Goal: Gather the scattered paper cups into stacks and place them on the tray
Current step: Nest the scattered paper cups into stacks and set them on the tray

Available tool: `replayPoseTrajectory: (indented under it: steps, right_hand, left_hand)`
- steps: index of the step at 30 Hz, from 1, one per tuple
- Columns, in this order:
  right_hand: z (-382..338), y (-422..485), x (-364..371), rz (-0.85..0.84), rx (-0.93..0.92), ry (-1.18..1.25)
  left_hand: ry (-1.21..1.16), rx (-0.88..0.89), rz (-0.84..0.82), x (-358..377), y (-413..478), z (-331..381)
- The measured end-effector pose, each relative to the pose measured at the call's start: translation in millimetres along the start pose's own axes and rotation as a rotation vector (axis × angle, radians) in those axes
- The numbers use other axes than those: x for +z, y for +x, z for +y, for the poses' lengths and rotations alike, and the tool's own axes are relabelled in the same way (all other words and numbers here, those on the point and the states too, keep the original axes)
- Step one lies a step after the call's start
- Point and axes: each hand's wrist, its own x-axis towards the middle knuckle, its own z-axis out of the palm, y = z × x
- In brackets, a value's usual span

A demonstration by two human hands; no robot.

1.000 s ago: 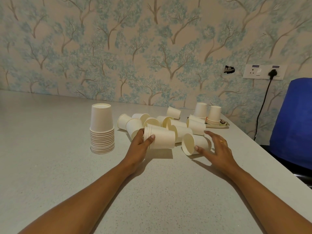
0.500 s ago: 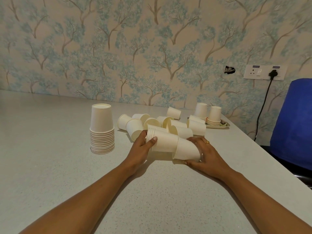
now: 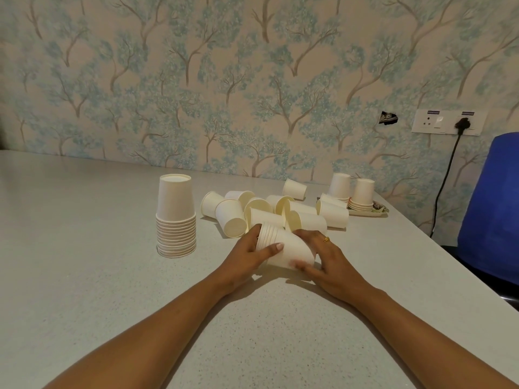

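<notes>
Where both hands meet: a short stack of nested paper cups lies tilted on its side, rims toward the left and base toward the right, about midway between the left and right edges of the tabletop. Whether it rests on the surface or is just above it, I cannot tell.
Left hand: its fingers are curled round the rim end of the short stack and its thumb lies across the side wall, gripping it.
Right hand: its fingers are wrapped over the base end of the same stack and its thumb is low and blurred. A gold ring sits on one finger.
Loose cups: roughly ten lie on their sides just beyond the hands, toward the far edge. Several touch one another, and their mouths face different ways.
Tall stack: it stands upright with its cups upside down, left of the loose cups and apart from them.
Tray: it sits at the far right corner of the tabletop, with two short stacks of upside-down cups standing on it side by side. One loose cup lies just beside its left end.
Wall: tree-patterned wallpaper carries a white socket panel with a black plug and cable.
Chair: blue, beyond the right edge.
</notes>
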Motion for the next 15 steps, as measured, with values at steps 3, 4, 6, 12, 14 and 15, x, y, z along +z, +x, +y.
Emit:
replayPoseTrajectory:
  steps: [3,4,6,12,14,15]
  right_hand:
    - [4.0,1.6,-4.6,0.130,0.044,0.029]
    - [7.5,2.7,-6.3,0.194,0.048,-0.006]
    - [16.0,5.0,-10.5,0.293,0.055,-0.084]
    - [41.4,23.5,-12.1,0.196,0.088,-0.363]
    - [45.1,28.9,-9.8,0.154,0.092,-0.423]
    - [46.9,31.4,-8.2,0.133,0.092,-0.451]
  left_hand:
    - [-0.021,0.012,-0.001,-1.0,-0.4,-1.1]
    - [-0.015,0.019,0.008,-1.3,-0.2,-0.7]
    - [-0.005,0.022,0.025,-1.3,-0.5,0.7]
    - [-0.003,0.022,0.119,-1.6,2.4,0.8]
    - [-0.003,0.012,0.154,-1.1,3.9,1.2]
    - [-0.002,0.005,0.168,-1.3,4.2,1.2]
